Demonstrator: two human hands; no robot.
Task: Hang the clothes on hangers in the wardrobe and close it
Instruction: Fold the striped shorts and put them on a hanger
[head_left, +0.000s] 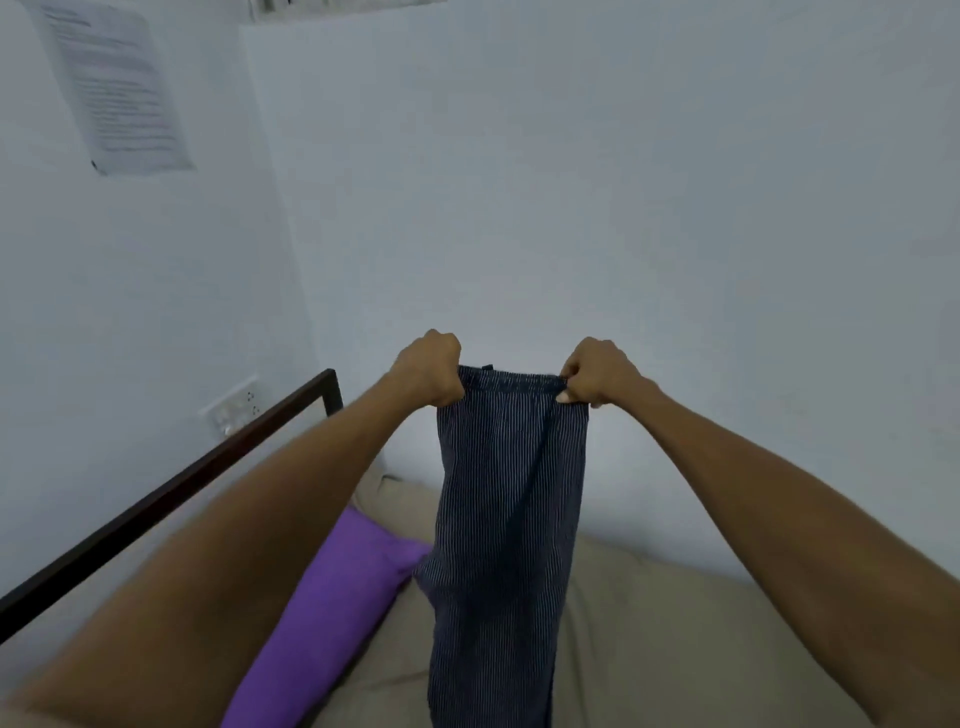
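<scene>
- Both hands hold the pants (506, 499) up by the top band. The left hand (428, 370) grips one end in a tight fist. The right hand (597, 374) pinches the other end, with its thumb tip showing on the front of the cloth.
- Pulling the two ends apart keeps the band flat and straight. I think this is so the legs can drop down and the wrinkles can fall out.
- Arms reach out far and high, so the pants hang in the air in front of the wall (623, 182). The long part drops down over the bed (675, 623), past the bottom edge of the view, so I cannot tell if the leg ends touch the bed.
- Dark blue with thin white stripes, the pants look soft and floppy. They would slump into a heap if one hand let go, so two hands make sense.
- A purple pillow (332, 597) lies on the bed just left of the pants, near the dark bed rail (171, 488).
- A paper (119, 88) is stuck on the left wall, and a switch plate (234, 410) sits lower down by the rail.
- No hanger and no wardrobe show here. So the job looks like it is near its start for these pants: they must go on a hanger next, and the wardrobe gets closed last.
</scene>
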